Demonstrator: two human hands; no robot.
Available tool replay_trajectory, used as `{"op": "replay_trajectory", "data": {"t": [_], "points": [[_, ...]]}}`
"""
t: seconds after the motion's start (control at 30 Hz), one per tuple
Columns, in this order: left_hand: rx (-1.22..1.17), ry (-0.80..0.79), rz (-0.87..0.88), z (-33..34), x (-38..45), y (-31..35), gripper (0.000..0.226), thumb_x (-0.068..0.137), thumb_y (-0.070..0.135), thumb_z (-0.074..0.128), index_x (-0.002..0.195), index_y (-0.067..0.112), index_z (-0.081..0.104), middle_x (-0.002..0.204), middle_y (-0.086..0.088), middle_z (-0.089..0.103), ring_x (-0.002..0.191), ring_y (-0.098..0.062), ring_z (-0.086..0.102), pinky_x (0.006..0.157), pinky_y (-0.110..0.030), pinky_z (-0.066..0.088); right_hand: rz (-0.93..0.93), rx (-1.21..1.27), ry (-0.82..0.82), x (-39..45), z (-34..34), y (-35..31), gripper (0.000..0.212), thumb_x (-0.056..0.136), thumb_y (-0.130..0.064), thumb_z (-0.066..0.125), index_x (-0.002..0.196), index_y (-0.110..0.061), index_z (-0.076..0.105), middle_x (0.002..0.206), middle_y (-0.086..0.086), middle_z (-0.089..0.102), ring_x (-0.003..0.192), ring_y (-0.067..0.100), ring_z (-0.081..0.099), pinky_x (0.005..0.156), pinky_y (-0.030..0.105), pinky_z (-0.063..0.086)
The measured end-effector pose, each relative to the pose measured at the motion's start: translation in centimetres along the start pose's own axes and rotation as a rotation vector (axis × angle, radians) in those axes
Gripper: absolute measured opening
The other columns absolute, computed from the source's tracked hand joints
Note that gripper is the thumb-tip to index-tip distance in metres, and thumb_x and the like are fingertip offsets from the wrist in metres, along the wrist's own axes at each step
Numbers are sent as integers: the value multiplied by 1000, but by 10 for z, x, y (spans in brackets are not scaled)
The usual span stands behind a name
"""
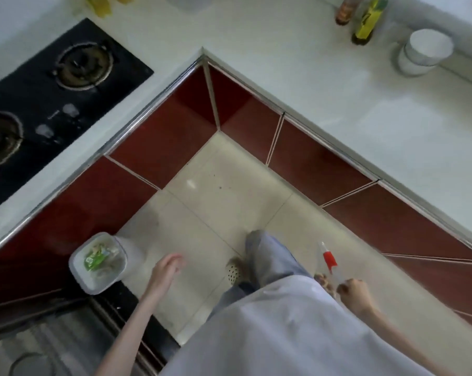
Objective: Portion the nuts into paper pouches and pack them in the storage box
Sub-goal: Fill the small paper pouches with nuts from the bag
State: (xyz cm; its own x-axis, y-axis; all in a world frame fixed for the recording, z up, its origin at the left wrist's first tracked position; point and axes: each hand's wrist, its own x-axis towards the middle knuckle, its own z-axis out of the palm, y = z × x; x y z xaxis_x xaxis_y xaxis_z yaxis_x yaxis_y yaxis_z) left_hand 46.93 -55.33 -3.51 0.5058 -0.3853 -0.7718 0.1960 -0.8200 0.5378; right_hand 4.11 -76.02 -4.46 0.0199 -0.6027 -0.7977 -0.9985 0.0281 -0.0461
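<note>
Nearest to the camera was the person's pale shirt (283, 335), and below it a leg in grey-blue trousers (272, 259) stood on the beige tiled floor (202, 185). The right hand (354, 294) was low at the right side, its fingers curled tight around the end of a thin tool with a red handle part (330, 259); the tool pointed up and away from the hand, and it was too blurred to tell what kind it was. The left hand (167, 267) hung over the floor with fingers loosely bent and a little apart, holding nothing.

Just to the left of that hand stood the clear plastic storage box (97, 263), beside the dark sink edge (53, 321). Inside it lay some pale and green packets, but I could not tell them exactly.

Further away, red cabinet doors (175, 126) met in a corner under the white counter (338, 104). On the left part of the counter was a black gas hob (53, 104). At the far right stood two bottles (365, 20) and stacked white bowls (424, 51).
</note>
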Motion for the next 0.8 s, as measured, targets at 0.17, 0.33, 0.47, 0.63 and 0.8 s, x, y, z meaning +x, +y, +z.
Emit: {"op": "replay_trajectory", "data": {"t": [0.17,0.33,0.47,0.63,0.8], "points": [[98,-79,29,5,60,82,19,100,15,49,96,26,63,98,5,65,88,-14,60,68,-26,42,-2,58,54,26,-34,-55,23,84,-6,52,73,-5,72,85,20,72,81,34,68,62,31,44],[231,-129,211,21,111,200,19,101,8,44,101,16,61,90,0,67,78,-16,58,56,-18,41,-50,223,134,68,-106,-125,23,86,-7,53,66,-5,64,80,26,69,79,41,65,58,32,39],[327,-217,315,49,130,296,22,100,6,46,96,20,62,85,7,69,69,-7,57,46,-9,38,-129,326,221,83,-175,-180,28,84,-8,53,56,-11,52,69,24,66,69,41,62,52,29,28],[345,-387,482,113,143,417,22,98,11,50,91,27,64,86,11,70,68,-3,62,53,-18,47,-273,447,418,96,-268,-231,28,90,-12,53,63,-5,57,61,19,61,58,39,58,52,33,34],[342,-498,619,176,145,528,11,88,36,58,83,27,64,80,6,73,69,-11,68,54,-29,53,-327,546,509,121,-348,-271,34,93,-14,51,63,0,58,63,17,62,55,33,57,52,37,40]]}}
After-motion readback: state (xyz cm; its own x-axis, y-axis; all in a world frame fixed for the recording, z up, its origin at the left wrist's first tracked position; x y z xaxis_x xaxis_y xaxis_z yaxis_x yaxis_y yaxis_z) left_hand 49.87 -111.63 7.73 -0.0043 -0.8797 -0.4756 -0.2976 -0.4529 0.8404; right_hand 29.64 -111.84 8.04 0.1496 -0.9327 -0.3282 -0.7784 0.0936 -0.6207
